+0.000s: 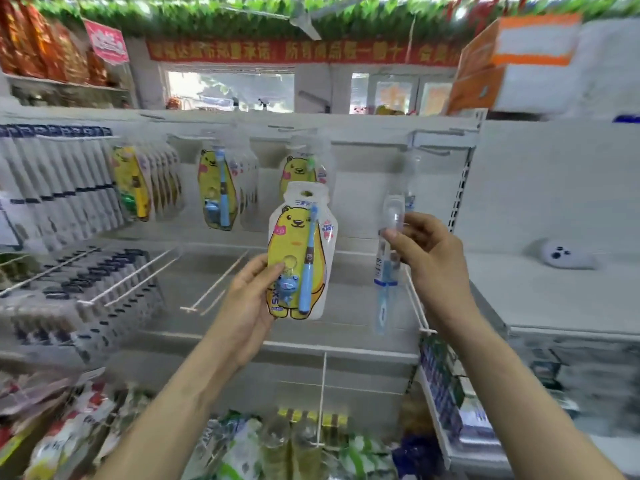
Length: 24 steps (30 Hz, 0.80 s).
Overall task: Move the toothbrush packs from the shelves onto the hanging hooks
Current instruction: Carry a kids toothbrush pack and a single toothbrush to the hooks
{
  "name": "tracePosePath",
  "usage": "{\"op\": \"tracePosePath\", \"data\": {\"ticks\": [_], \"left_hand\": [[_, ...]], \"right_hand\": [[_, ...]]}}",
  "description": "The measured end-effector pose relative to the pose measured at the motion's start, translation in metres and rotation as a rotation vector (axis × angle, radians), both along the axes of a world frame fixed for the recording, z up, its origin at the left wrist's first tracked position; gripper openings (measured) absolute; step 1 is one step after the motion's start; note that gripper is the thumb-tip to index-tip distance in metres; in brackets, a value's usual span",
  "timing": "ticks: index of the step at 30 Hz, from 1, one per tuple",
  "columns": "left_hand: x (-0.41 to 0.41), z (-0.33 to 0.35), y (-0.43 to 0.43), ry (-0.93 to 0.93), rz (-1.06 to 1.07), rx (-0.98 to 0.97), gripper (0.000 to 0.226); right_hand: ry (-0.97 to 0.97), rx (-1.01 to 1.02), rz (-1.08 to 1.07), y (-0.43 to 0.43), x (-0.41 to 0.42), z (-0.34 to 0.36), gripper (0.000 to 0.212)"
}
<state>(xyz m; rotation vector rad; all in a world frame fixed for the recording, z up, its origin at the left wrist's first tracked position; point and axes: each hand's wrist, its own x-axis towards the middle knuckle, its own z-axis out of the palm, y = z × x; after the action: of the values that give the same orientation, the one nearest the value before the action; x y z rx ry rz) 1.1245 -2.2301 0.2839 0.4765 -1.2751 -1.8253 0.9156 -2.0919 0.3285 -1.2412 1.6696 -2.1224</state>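
our left hand (247, 299) grips the yellow bear pack (301, 251) just below its hook (298, 135), our right hand (429, 258) pinches a clear pack (382, 282); we judge the hang hole must next meet the hook.

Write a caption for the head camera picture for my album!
Left hand holds a yellow bear toothbrush pack; right hand pinches a clear toothbrush pack before the hooks.

Premises: retail shop. Evidence: white display shelving (363, 209) fitted with peg hooks (214, 289); hung rows of carded toothbrush packs (216, 188); bagged snacks (45, 46) upper left; red lettered banner (277, 51) overhead.
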Motion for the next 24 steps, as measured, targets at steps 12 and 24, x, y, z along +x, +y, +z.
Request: {"op": "tracePosePath", "data": {"ticks": [12, 24], "left_hand": [[-0.056, 0.002, 0.015, 0.027, -0.154, 0.030, 0.026], [-0.061, 0.009, 0.016, 0.088, -0.110, 0.049, 0.025]], "right_hand": [[0.095, -0.088, -0.205, 0.040, -0.032, 0.034, 0.022], [0.109, -0.087, -0.154, 0.026, -0.040, 0.050, 0.018]]}}
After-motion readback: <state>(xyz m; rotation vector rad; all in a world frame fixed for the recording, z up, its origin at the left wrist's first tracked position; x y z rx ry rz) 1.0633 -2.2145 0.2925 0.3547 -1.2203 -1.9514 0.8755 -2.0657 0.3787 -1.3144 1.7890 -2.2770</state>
